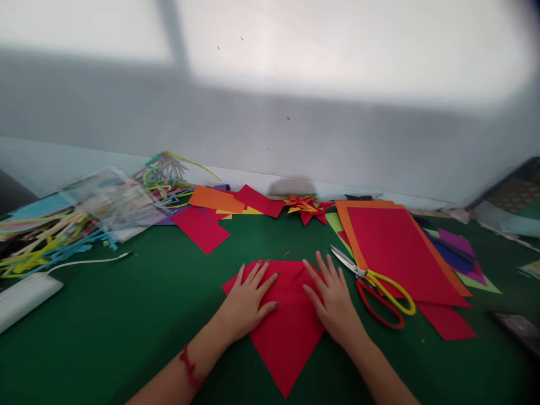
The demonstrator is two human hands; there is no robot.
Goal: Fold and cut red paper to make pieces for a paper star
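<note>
A red sheet of paper (287,332) lies flat on the green table, its far corner folded over and its near corner pointing toward me. My left hand (248,298) rests open on its left side, fingers spread. On the right side lies my right hand (331,301), also open, its fingertips near the folded far edge. A red bracelet (190,365) circles my left wrist. Just right of my right hand sits a pair of scissors (371,284) with one yellow and one red handle, blades pointing away to the left and partly resting on the stacked paper.
Red and orange sheets (405,253) are stacked at right, with purple and blue pieces (459,253) beyond. Folded paper stars (306,208) and cut rectangles (217,199) line the wall. Coloured strips (54,242), a clear plastic bag (120,205) and a white power strip (29,298) lie left.
</note>
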